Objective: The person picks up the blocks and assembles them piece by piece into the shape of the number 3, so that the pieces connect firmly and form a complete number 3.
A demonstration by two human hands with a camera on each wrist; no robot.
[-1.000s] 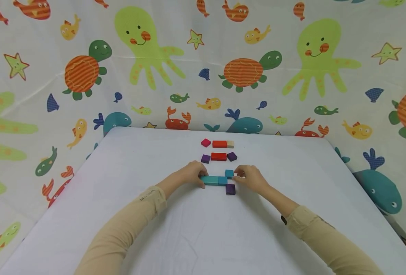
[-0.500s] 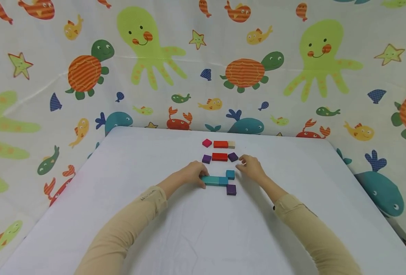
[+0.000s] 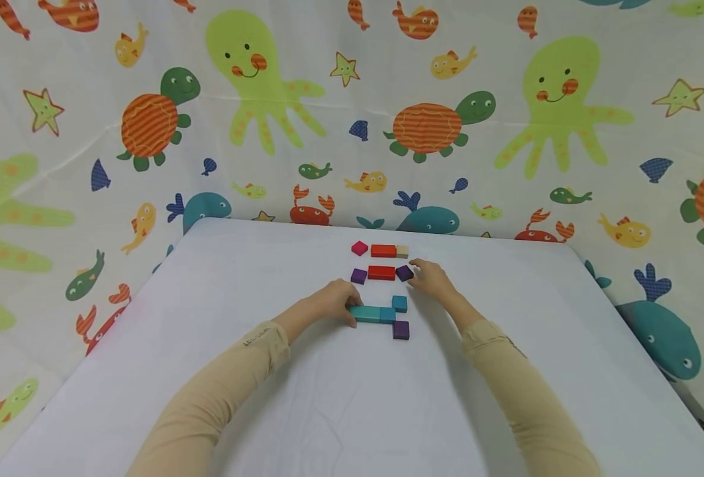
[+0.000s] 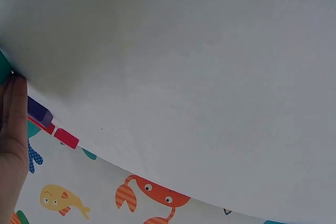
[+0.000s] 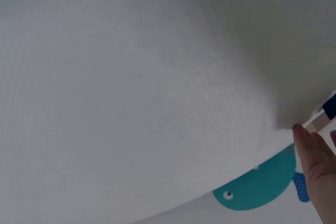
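Observation:
My left hand (image 3: 334,303) holds the left end of a long teal block (image 3: 367,314), fingers on its far side and thumb on its near side. A blue block (image 3: 387,315) adjoins that block's right end. Another blue cube (image 3: 399,303) and a purple block (image 3: 401,330) stand at the far and near right corners. My right hand (image 3: 432,278) is at a tilted purple cube (image 3: 404,272), thumb and fingers spread at its right side. Whether they touch it is hard to tell. In the right wrist view the fingers (image 5: 310,148) look straight, with the dark cube (image 5: 331,107) beside them.
A red block (image 3: 381,272) lies between the tilted cube and another purple cube (image 3: 359,275). Farther back are a pink-red block (image 3: 359,248), a red block (image 3: 383,251) and a beige cube (image 3: 402,252). A patterned sea-animal cloth (image 3: 328,119) hangs behind the white table (image 3: 268,258).
My right hand has left the upper blue cube and moved away from me to the tilted purple cube. My left hand stays on the teal block.

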